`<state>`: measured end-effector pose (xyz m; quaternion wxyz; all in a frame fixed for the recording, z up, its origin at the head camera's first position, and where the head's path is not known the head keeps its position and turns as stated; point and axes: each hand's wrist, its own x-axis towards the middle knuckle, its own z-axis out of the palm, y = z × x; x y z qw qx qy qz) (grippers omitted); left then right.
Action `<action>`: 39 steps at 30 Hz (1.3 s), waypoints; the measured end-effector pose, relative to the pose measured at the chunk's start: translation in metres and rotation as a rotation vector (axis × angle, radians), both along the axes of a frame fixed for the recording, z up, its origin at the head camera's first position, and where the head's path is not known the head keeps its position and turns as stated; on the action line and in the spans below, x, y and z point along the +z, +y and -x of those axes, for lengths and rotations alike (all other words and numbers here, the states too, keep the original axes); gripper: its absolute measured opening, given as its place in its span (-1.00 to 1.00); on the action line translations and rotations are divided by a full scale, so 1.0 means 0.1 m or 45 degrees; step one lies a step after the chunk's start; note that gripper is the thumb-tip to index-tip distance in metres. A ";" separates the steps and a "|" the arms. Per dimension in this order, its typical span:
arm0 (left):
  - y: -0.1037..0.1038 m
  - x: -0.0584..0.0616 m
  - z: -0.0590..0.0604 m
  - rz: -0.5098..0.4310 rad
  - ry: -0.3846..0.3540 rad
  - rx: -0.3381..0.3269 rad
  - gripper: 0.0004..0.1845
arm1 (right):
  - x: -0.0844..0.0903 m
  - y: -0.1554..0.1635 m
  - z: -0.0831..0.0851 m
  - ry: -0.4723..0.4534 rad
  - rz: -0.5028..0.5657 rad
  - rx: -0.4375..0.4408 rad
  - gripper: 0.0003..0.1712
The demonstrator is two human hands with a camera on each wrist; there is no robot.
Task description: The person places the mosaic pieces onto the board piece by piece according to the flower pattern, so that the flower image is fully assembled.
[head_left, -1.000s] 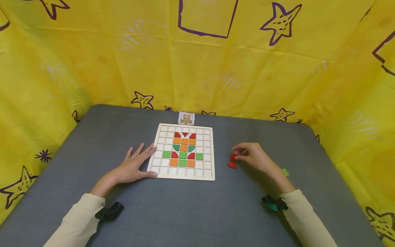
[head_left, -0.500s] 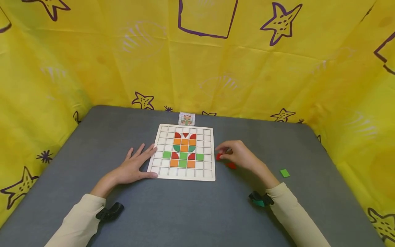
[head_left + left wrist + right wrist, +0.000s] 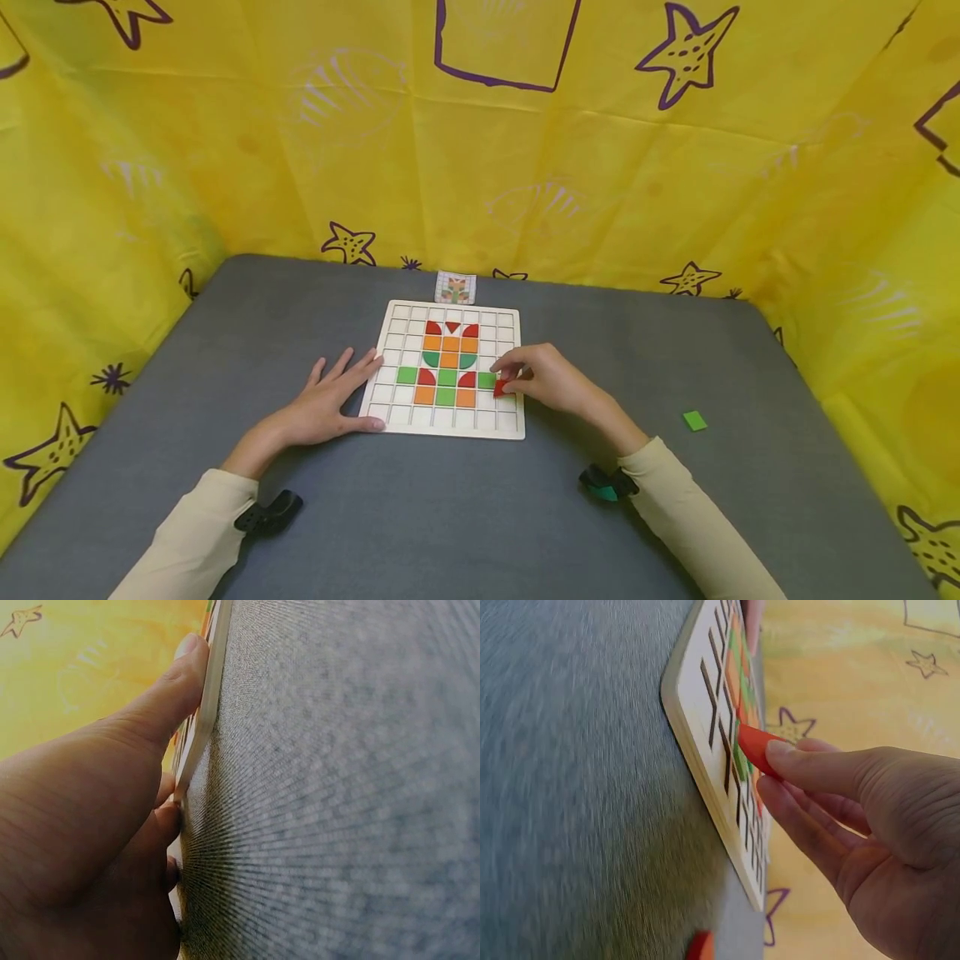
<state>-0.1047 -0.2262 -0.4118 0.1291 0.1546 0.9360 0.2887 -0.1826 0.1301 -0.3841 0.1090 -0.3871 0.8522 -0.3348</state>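
Observation:
A wooden grid board [image 3: 390,412] lies on the grey table, part filled with red, orange and green tiles in a flower shape. My left hand [image 3: 337,392] lies flat beside the board's left edge, thumb against its side [image 3: 206,697]. My right hand [image 3: 504,379] pinches a small red tile [image 3: 501,387] between thumb and forefinger just over the board's right columns, next to the green tile [image 3: 486,380]. In the right wrist view the red tile [image 3: 754,746] tilts down toward the board [image 3: 697,712].
A small pattern card [image 3: 455,288] stands behind the board. One loose green tile [image 3: 694,420] lies on the table to the right, and another red tile [image 3: 700,946] lies near my right wrist. Yellow star-printed cloth walls in the table on three sides.
My right hand lifted a red tile from the table and carried it left to the board's right side. The left hand has stayed put.

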 end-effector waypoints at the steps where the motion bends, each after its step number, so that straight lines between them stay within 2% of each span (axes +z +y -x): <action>1: 0.00 0.00 0.00 -0.003 -0.001 0.001 0.10 | 0.00 -0.03 0.00 -0.012 -0.006 0.006 -0.70; 8: -0.01 0.00 -0.01 0.003 -0.002 -0.008 0.10 | -0.06 -0.17 -0.03 -0.082 -0.036 0.034 -0.73; 13: -0.01 0.01 0.00 -0.007 0.008 -0.012 0.09 | -0.06 -0.22 -0.04 -0.091 -0.026 0.037 -0.73; 22: -0.01 -0.01 -0.01 0.003 0.024 -0.009 0.10 | -0.08 -0.25 -0.06 -0.064 -0.055 0.029 -0.75; 39: -0.02 -0.02 -0.01 0.000 0.016 0.002 0.10 | -0.12 -0.21 -0.07 0.003 0.004 0.043 -0.79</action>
